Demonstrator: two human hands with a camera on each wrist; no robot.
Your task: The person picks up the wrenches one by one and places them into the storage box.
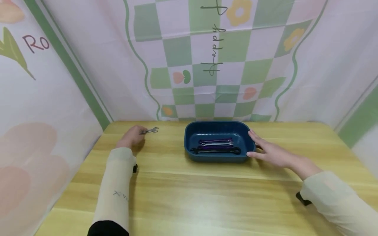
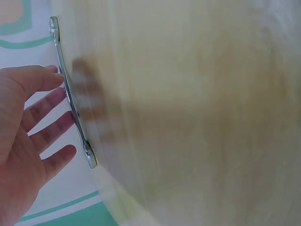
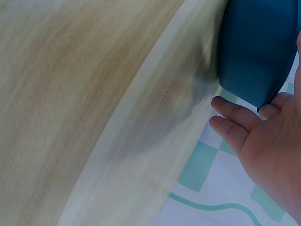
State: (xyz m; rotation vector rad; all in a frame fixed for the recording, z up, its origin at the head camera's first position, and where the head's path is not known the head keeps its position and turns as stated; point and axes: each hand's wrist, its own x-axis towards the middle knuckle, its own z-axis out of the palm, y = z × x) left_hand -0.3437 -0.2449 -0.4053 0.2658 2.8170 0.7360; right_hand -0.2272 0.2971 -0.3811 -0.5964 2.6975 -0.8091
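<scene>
Near the table's far left, my left hand pinches a silver wrench between thumb and fingers. In the left wrist view the wrench spans the fingertips, with both ends free. To the right, a dark blue plastic basin stands on the table. Inside it lie a black wrench, a silver wrench and purple wrenches, roughly side by side. My right hand rests at the basin's right end, fingers spread, fingertips and thumb at the rim.
The wooden table reaches back to a hanging cloth with green checks, flowers and lettering. Another printed cloth hangs along the left side. A black band circles the left sleeve.
</scene>
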